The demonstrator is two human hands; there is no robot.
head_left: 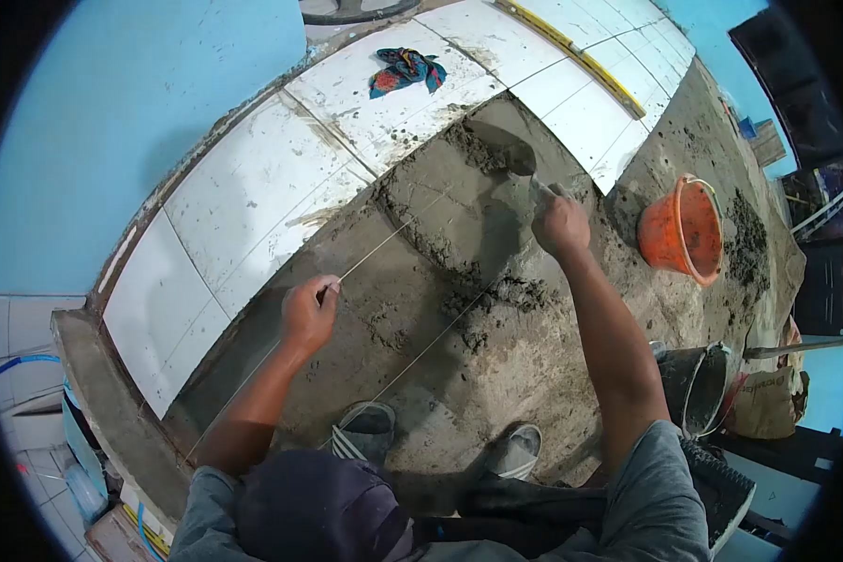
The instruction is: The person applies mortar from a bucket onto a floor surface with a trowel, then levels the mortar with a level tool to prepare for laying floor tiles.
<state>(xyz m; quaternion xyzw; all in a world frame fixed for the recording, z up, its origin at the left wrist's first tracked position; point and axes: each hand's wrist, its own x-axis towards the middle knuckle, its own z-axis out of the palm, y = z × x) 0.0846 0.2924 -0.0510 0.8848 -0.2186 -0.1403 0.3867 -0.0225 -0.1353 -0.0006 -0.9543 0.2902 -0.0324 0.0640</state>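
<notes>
My left hand (pixel 311 317) pinches a thin taut string (pixel 380 245) that runs over the grey mortar bed. In my right hand (pixel 563 225), fingers wrap round the handle of a trowel (pixel 513 159). The trowel's blade, coated in wet mortar, lies at the mortar (pixel 470 145) near the corner of the laid white tiles (pixel 262 192). A second string (pixel 436 335) crosses the floor nearer my feet. Clumps of dark mortar (pixel 525 292) lie between the two hands.
An orange bucket (pixel 663 228) stands to the right, with a black bucket (pixel 688 389) nearer me. A yellow level (pixel 576 56) and a patterned cloth (pixel 406 72) rest on the tiles. A blue wall (pixel 150 112) borders the left side.
</notes>
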